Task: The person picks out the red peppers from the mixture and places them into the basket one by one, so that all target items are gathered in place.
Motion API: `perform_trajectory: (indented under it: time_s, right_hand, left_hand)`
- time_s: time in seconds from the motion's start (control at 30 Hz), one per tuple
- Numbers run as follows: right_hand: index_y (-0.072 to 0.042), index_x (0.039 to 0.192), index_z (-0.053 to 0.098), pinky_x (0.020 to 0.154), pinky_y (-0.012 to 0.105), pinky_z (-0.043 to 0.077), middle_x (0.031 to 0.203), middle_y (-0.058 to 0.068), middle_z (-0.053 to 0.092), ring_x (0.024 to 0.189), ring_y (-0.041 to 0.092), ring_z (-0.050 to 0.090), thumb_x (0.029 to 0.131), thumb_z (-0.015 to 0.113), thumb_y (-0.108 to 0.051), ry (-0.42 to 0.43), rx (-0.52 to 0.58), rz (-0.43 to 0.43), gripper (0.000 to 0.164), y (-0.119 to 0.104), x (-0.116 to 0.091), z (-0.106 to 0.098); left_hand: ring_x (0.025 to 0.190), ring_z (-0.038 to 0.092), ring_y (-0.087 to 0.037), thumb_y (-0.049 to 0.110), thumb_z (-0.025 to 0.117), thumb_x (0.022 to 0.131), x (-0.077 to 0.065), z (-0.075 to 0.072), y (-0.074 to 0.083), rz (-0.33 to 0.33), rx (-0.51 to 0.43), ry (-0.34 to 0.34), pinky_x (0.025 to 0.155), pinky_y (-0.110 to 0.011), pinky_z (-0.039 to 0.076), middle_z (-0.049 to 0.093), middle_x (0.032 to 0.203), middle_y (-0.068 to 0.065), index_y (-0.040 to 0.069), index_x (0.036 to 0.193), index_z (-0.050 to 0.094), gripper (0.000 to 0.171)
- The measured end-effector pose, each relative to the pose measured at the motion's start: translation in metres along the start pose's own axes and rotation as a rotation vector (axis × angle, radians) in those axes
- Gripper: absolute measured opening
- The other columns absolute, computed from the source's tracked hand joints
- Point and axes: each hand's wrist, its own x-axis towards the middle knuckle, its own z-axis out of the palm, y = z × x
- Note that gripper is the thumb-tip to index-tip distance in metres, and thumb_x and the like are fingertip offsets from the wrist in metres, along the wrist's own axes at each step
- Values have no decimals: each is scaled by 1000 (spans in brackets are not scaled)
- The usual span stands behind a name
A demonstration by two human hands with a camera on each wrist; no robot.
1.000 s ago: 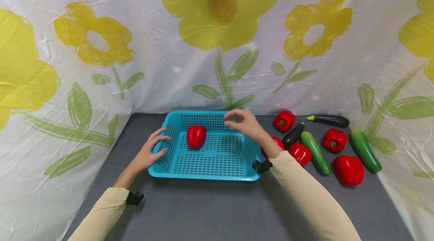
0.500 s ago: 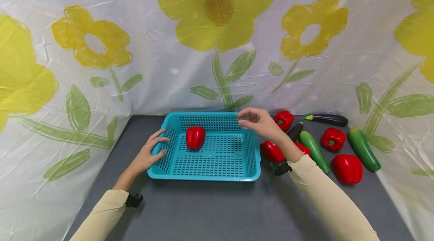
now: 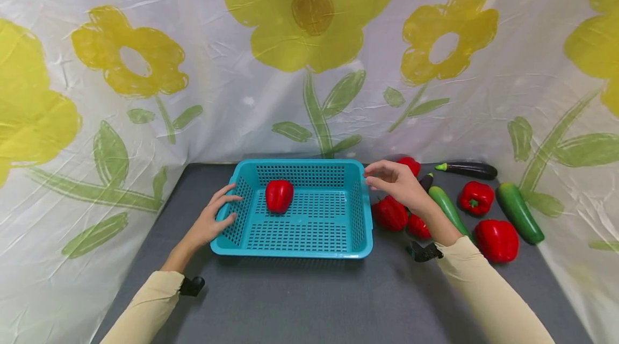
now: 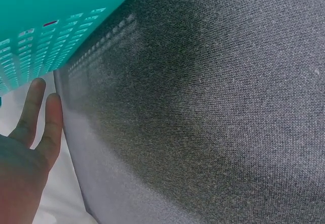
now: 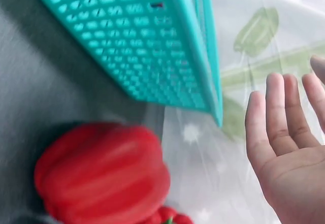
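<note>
A turquoise perforated basket stands on the dark grey table, one red bell pepper lying inside toward its left. My left hand is at the basket's left rim with fingers spread and some of them over the edge; whether it touches cannot be told. In the left wrist view, two fingers show near the basket wall. Just right of the basket's right rim, my right hand hovers with nothing in it, its fingers loosely extended. Below that hand lies another red bell pepper, apart from the fingers.
To the right lie several red bell peppers, two dark eggplants, one at the back and one partly behind my right hand, and two green zucchinis. A white cloth with yellow flowers hangs behind the table.
My right hand has moved right, from above the basket to beyond its right rim, over the vegetables. The left hand and the pepper in the basket have stayed put.
</note>
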Motion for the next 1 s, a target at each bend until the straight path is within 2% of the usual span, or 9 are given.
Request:
perform_trajectory:
  time_s: [0.2,0.37,0.6,0.7,0.87,1.0]
  right_hand:
    - [1,123,65,87,45,55,116,16,67,99,28,68,98,69,-9,45,-20,14,28,7,-19,-22]
    - [3,126,63,86,36,55,118,17,66,100,27,68,98,68,-10,73,-46,38,31,10,-35,-41]
    - [8,128,60,86,32,55,119,22,64,101,21,68,99,67,-7,110,-34,58,33,15,-55,-63]
    - [8,127,60,85,31,55,118,17,65,100,21,67,99,68,-9,129,-53,71,34,17,-62,-70]
    - [5,127,62,85,32,55,120,13,65,101,18,67,98,70,-14,157,-121,114,35,20,-75,-80]
    - [-1,127,64,87,31,54,122,16,65,103,19,67,98,71,-18,157,-204,138,35,23,-85,-86]
  left_hand:
    - [144,20,-50,-10,65,91,1,0,3,6,-2,3,101,-74,24,28,157,-28,-7,127,59,37]
    - [145,19,-50,-10,64,91,0,-1,7,4,-3,4,101,-74,23,28,157,-28,-8,127,59,36]
    - [145,19,-50,-10,65,91,2,-1,7,-1,-17,3,101,-74,23,28,157,-27,-6,128,59,37]
    - [145,19,-50,-11,65,90,2,-1,4,0,-20,6,101,-74,23,28,157,-28,-6,128,59,38]
    - [145,19,-50,-10,65,90,1,-1,2,-4,-17,7,101,-74,23,28,157,-28,-7,128,59,38]
    - [145,19,-49,-9,65,91,-1,0,2,-3,-21,5,102,-73,22,29,157,-27,-6,128,60,38]
